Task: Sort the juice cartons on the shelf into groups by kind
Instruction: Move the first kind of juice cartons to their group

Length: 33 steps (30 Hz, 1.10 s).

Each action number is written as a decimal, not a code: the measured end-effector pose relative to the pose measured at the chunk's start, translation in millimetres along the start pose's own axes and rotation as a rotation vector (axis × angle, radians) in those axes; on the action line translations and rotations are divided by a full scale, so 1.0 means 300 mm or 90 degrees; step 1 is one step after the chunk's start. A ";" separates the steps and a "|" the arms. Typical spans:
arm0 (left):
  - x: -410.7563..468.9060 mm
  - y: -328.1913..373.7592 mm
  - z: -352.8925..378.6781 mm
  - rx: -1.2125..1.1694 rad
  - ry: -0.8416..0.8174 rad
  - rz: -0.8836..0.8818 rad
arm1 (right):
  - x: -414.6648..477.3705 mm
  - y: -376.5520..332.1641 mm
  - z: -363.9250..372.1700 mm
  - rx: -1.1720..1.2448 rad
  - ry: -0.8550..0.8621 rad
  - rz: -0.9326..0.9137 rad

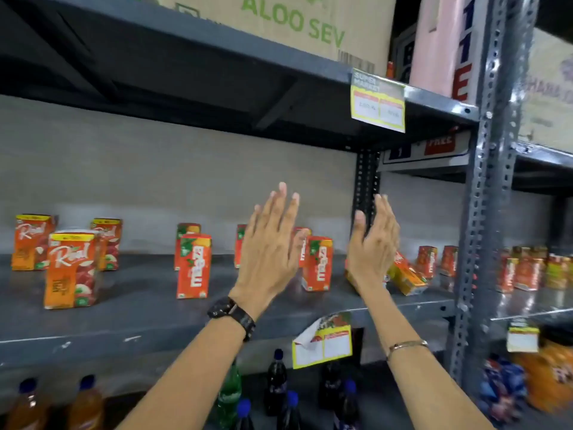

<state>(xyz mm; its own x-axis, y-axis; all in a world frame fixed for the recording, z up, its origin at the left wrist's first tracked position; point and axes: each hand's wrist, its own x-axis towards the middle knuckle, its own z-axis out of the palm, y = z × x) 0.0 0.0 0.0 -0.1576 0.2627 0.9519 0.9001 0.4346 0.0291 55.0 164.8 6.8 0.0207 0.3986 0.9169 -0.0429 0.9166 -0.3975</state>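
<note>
Hovering empty, fingers straight, left hand (268, 252) and right hand (372, 249) front upright Maaza cartons (193, 265) on shelf (139, 318).

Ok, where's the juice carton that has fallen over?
In the head view the tipped carton lies on the shelf right of centre, just beyond the right hand, left of the upright post.

Dim, soft-focus view with wide-angle bending at the edges, deep shadow under the upper shelf (217, 97), slight motion blur.
</note>
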 end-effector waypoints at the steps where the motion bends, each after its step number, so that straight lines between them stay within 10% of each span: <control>1: -0.014 0.054 0.032 -0.036 -0.033 0.005 | 0.012 0.053 -0.038 0.015 0.011 0.036; 17: -0.240 0.265 0.335 0.091 -0.230 0.228 | 0.093 0.561 -0.259 0.136 -0.460 0.444; 33: -0.180 0.157 0.075 0.012 -0.104 0.100 | 0.057 0.292 -0.248 0.426 -0.309 0.356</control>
<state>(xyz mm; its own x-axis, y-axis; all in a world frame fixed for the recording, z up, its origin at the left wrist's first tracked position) 41.8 25.6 -56.8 -0.0809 0.4634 0.8824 0.9112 0.3933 -0.1230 125.8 254.2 -14.9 -0.5787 0.5747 0.5786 -0.4791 0.3346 -0.8115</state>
